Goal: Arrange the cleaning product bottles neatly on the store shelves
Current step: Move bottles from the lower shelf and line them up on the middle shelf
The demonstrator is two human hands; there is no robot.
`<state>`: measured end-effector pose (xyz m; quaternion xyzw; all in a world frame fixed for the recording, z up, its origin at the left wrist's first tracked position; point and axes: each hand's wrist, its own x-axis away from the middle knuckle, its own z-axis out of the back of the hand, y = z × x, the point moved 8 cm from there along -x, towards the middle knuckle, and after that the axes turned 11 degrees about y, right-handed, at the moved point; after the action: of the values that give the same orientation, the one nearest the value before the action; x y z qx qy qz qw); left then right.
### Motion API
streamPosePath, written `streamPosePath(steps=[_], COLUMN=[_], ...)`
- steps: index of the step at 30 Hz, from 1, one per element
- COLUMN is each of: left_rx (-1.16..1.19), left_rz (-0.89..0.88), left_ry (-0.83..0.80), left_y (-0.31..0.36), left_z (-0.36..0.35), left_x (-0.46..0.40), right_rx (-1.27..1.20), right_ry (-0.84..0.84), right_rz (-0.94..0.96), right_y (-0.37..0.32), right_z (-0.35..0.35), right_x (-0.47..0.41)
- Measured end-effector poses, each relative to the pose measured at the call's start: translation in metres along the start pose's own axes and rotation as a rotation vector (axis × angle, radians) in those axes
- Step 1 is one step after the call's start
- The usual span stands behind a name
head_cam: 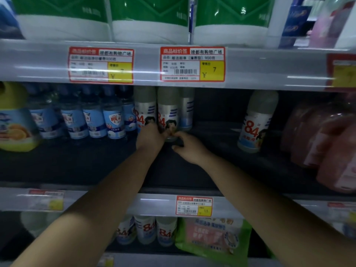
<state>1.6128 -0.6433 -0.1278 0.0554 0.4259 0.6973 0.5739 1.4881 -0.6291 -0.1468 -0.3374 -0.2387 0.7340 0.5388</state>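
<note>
Centrally, both hands clamp the base of one white "84" bottle (167, 114) on the middle shelf (77, 166). Left hand (149, 138) grips its left side; right hand (189, 149) its right.

green pkgs (150, 14) top shelf, price tags (192, 64), green pouch (213, 237) btm shelf

A shop aisle: tiered metal shelves (173, 204) carry red-and-yellow price tags (192, 64) along their front rails, with rows of identical "84" bottles (252, 122) and packaged goods stocked behind.
</note>
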Motion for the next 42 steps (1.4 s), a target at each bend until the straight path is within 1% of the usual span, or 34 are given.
streamPosePath(steps=[4,9,16,21,28,42], left_rx=[0.014,-0.002,-0.072,-0.109,-0.145,-0.146], left_rz=[-0.034,-0.074,-0.104,-0.135,-0.126,-0.128], left_ry=[0.015,0.041,0.062,0.072,0.066,0.055], left_y=[-0.002,-0.001,0.004,0.008,0.012,0.011], left_z=[-0.002,-0.002,0.000,0.002,0.001,0.002], left_x=[-0.001,0.000,0.003,0.007,0.009,0.012], right_rx=[-0.120,-0.180,-0.080,-0.008,-0.072,-0.076], right_ry=[0.028,-0.029,-0.093,-0.096,-0.144,-0.209], right_rz=[-0.074,-0.086,-0.105,-0.110,-0.140,-0.159], right_y=[0.000,-0.003,0.002,0.004,0.001,0.002], right_z=[0.000,-0.005,-0.013,-0.014,-0.010,-0.010], right_x=[-0.005,-0.009,-0.015,-0.014,-0.013,-0.014])
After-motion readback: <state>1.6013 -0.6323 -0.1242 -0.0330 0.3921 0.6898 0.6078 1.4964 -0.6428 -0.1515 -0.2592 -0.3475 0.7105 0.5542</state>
